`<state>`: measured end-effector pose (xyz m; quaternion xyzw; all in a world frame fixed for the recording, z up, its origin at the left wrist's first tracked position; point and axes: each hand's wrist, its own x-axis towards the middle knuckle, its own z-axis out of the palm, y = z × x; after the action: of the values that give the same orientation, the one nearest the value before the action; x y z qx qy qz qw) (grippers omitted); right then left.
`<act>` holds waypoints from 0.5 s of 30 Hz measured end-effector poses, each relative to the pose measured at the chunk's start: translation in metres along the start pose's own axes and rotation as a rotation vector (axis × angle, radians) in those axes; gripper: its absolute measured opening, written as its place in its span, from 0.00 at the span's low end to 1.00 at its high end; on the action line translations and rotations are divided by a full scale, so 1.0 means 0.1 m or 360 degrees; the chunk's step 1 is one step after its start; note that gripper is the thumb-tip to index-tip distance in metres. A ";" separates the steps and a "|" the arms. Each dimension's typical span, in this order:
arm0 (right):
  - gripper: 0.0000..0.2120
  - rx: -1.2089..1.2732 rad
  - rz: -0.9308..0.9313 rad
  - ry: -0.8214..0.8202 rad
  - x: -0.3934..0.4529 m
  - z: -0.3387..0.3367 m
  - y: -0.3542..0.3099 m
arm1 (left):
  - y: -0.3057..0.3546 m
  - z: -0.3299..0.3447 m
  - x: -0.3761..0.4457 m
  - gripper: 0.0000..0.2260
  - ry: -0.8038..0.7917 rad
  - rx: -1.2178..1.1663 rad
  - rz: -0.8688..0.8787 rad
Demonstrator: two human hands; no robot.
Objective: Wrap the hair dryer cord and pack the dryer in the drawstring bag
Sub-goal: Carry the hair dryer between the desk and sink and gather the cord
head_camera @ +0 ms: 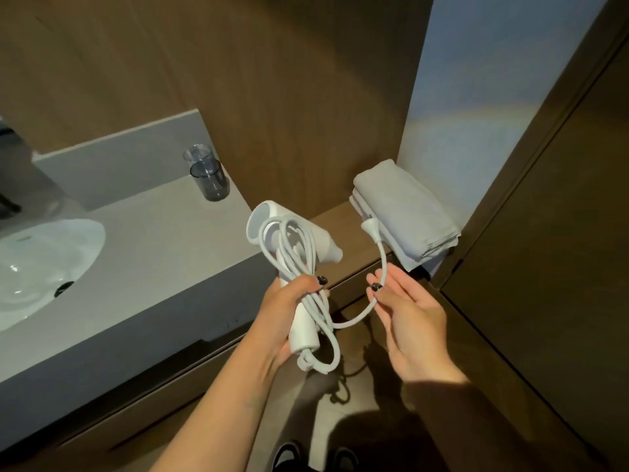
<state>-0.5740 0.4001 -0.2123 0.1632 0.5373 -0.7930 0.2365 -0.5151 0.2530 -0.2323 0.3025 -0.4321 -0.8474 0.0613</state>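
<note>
White hair dryer [289, 233] held upright by its handle in left hand [289, 315], fingers curled round handle and several loops of cord [306, 267], near right end of grey vanity counter [153, 240]. Free cord end arcing right to right hand [408, 321], seemingly pinched between thumb and forefinger with remaining fingers straight and together; plug [371, 229] raised before folded grey towels [405, 212] on wooden shelf [340, 226]. Sink [44, 267] at left, dark tumbler [209, 178] at far counter edge.
</note>
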 end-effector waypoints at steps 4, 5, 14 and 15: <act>0.20 -0.0486 -0.0261 -0.0145 -0.05 0.02 0.04 | -0.09 -0.01 -0.04 0.20 0.0063 -0.0130 0.0059; 0.20 -0.0590 -0.0332 -0.0183 -0.05 0.01 0.07 | -0.10 -0.02 -0.05 0.22 0.0071 -0.0151 0.0063; 0.15 -0.1253 -0.0675 -0.0498 0.03 -0.10 0.21 | -0.32 -0.09 -0.15 0.31 0.0085 -0.0503 -0.0012; 0.15 -0.1347 -0.0721 -0.0531 0.05 -0.11 0.23 | -0.34 -0.10 -0.16 0.32 0.0090 -0.0545 -0.0009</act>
<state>-0.5653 0.4024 -0.2363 -0.1965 0.7883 -0.5525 0.1865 -0.4915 0.2730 -0.2557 0.3125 -0.2787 -0.8999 0.1218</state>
